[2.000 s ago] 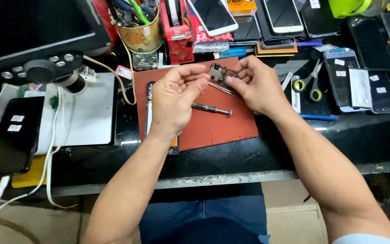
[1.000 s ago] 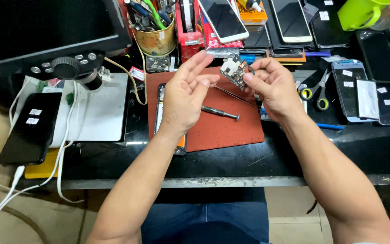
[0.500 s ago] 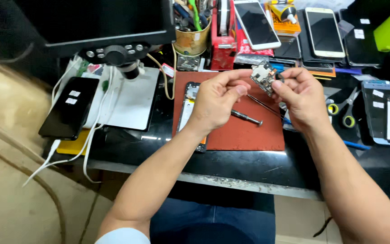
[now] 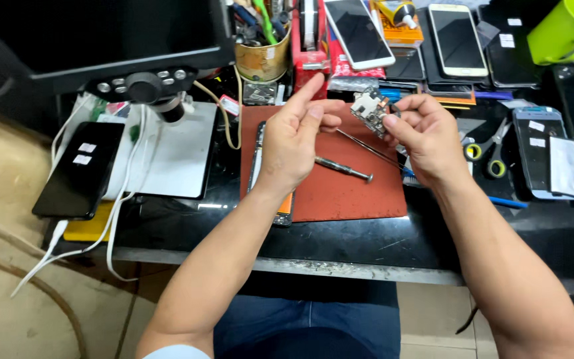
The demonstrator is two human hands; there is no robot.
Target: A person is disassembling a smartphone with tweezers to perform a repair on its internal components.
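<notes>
My right hand [image 4: 426,136] pinches a small phone circuit board [image 4: 370,106] above the far edge of a red work mat [image 4: 340,193]. Thin metal tweezers [image 4: 367,147] slant down from under that hand. My left hand [image 4: 293,139] hovers just left of the board with its index finger raised and thumb stretched toward the board's edge; its fingers are apart and nothing shows in them. A small screwdriver [image 4: 343,167] lies on the mat between my hands. An opened phone [image 4: 280,203] lies along the mat's left edge under my left wrist.
A microscope with a dark screen [image 4: 144,86] stands at the back left over a white pad, and a black phone [image 4: 78,169] is plugged into white cables. A cup of tools [image 4: 260,60], several phones, scissors [image 4: 489,156] and a green mug [image 4: 563,30] crowd the back and right.
The view has swung left and back while both hands stayed at the board. My left hand's fingers, earlier pinching the board, have spread, with the index finger lifted.
</notes>
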